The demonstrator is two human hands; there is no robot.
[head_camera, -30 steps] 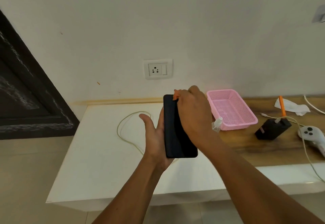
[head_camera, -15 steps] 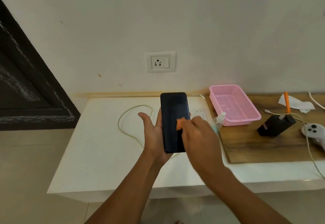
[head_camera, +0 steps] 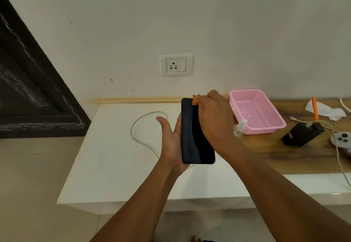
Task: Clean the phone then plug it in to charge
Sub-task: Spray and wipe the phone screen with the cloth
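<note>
Two hands busy, cleaning step: left hand (head_camera: 171, 139) cradling phone (head_camera: 191, 133) above white table (head_camera: 106, 156); right hand (head_camera: 214, 120) pinching orange cloth (head_camera: 195, 100) at top edge. Next, probably: reaching charging cable (head_camera: 140, 125).

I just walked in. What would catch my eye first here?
A dark phone held upright in the left hand at the centre, while the right hand presses a small orange cloth to its top edge. To the right, a bright pink basket sits on the wooden board. Above the phone, a white socket is set in the bare wall.
</note>
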